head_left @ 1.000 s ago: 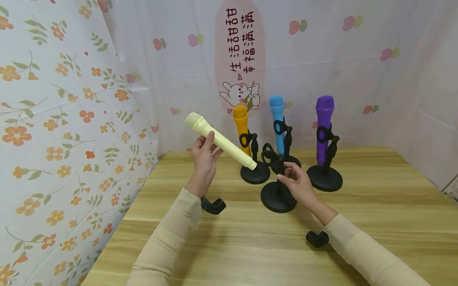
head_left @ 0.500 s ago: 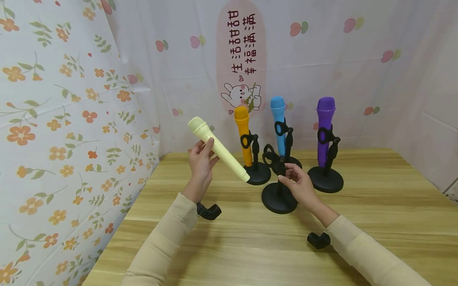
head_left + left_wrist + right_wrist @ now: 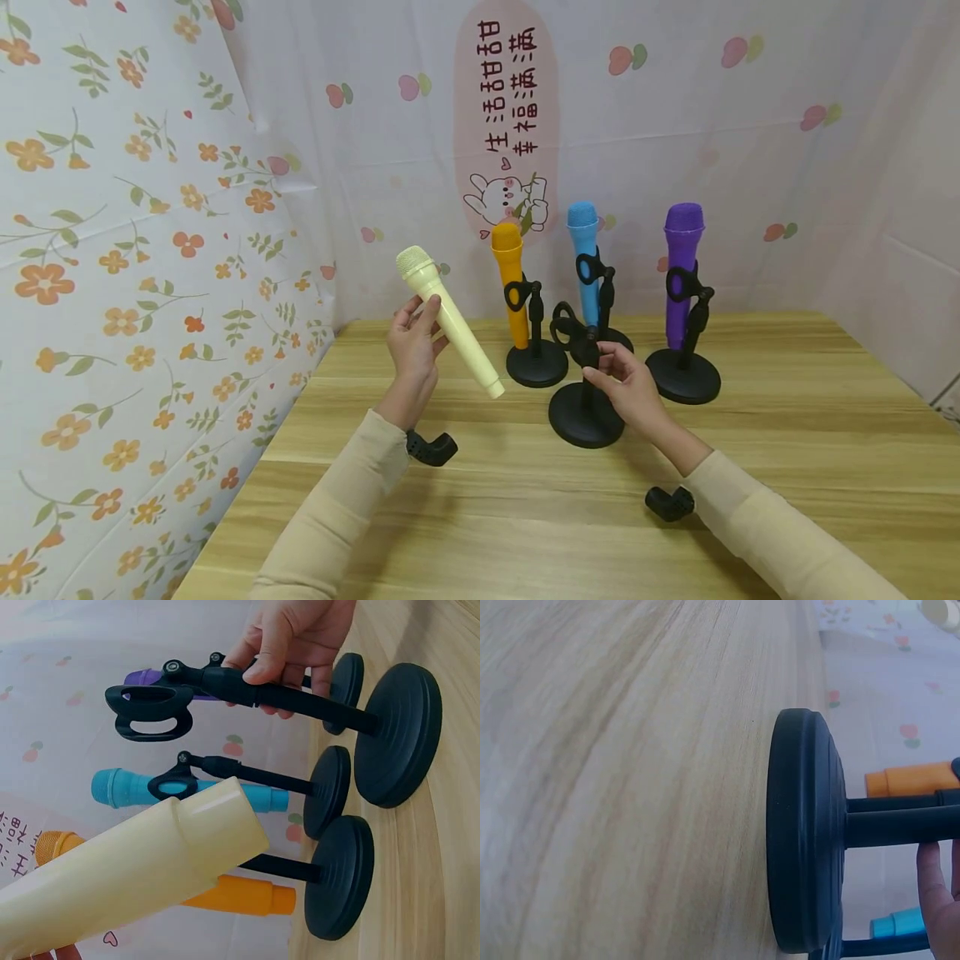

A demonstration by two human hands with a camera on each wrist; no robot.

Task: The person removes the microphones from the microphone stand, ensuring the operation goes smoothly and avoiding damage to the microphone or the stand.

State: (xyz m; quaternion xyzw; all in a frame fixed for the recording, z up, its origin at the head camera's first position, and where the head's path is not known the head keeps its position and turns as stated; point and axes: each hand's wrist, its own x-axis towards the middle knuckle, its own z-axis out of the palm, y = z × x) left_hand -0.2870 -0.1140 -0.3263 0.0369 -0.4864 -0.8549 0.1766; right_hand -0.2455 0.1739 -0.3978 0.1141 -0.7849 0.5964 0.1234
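My left hand grips a pale yellow microphone by its upper body, raised over the table. The microphone leans with its mesh head up to the left and its tail end down to the right. With thumb and fingers my right hand holds the post of a black microphone stand, whose round base rests on the table. In the left wrist view this stand's clip is an empty double ring. The microphone's tail points toward the stands there.
Behind stand an orange microphone, a blue microphone and a purple microphone, each in its own black stand. The wooden table meets a patterned curtain at the back and left.
The yellow microphone has swung steeper, its tail end moving down and left, while my left hand shifted slightly left and down. My right hand and the stand keep their place.
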